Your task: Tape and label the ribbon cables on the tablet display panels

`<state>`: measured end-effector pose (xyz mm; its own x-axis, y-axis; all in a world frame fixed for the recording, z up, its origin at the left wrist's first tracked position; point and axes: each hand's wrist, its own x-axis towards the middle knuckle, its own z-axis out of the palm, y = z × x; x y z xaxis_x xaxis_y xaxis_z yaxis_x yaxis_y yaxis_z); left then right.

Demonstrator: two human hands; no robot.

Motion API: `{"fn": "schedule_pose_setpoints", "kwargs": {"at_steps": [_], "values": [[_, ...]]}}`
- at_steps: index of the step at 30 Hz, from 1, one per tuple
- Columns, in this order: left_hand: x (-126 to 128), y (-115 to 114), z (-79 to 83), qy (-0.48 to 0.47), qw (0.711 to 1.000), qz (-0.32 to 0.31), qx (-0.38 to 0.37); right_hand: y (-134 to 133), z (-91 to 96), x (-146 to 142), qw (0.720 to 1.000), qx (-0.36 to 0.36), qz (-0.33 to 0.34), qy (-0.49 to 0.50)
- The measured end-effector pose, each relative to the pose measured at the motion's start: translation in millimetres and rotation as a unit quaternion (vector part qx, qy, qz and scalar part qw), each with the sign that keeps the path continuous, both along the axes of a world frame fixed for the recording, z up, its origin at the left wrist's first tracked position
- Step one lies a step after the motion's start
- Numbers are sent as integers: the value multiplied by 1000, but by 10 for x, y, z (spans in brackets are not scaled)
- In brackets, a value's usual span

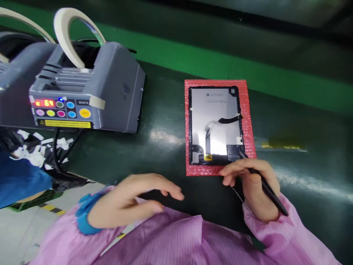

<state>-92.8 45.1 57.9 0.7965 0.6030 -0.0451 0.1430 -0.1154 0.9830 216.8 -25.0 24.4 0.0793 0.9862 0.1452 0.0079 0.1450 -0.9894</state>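
A tablet panel lies back side up on a red bubble-wrap sheet on the dark green belt. It shows a silver back, a black flex cable and a small yellow label. My right hand rests at the sheet's near edge, closed around a black pen-like tool whose tip touches the panel's near right corner. My left hand hovers above the belt's near edge, left of the sheet, fingers stretched out and holding nothing. Both arms wear pink striped sleeves, the left with a blue cuff.
A grey automatic tape dispenser with coloured buttons, a red display and tape rolls stands at the left. White paper scraps and cables lie in front of it. A yellow tape strip is stuck to the belt at right. A green rail runs behind.
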Motion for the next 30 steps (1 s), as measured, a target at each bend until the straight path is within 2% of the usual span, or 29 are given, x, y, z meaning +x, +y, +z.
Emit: {"fn": "schedule_pose_setpoints", "kwargs": {"at_steps": [1, 2, 5, 9, 11, 13, 15, 17, 19, 25, 30], "values": [[151, -8, 0, 22, 998, -57, 5, 8, 58, -20, 999, 20, 28, -13], [302, -7, -12, 37, 995, -86, 24, 22, 121, -46, 998, 34, 53, -27], [680, 36, -88, 49, 987, -121, 95, 87, 302, -134, 995, 37, 84, -44], [906, 188, -143, 48, 981, -138, 124, 177, 413, -106, 999, 26, 26, -21], [944, 310, -137, 75, 969, -132, 193, 227, 413, 0, 999, 27, -32, -8], [967, 445, -144, 129, 926, -115, 337, 284, 399, 127, 996, 34, -81, -13], [980, 565, -182, 187, 846, -100, 489, 340, 386, 227, 993, 37, -108, -37], [981, 646, -246, 224, 785, -87, 571, 384, 378, 277, 991, 17, -114, -63], [970, 688, -320, 244, 758, -70, 601, 417, 369, 283, 991, -22, -108, -82], [871, 794, -500, 251, 757, -13, 603, 635, 294, 240, 981, -100, -42, -161], [811, 935, -584, 219, 803, 26, 554, 986, 205, 176, 976, -106, 27, -187]]}}
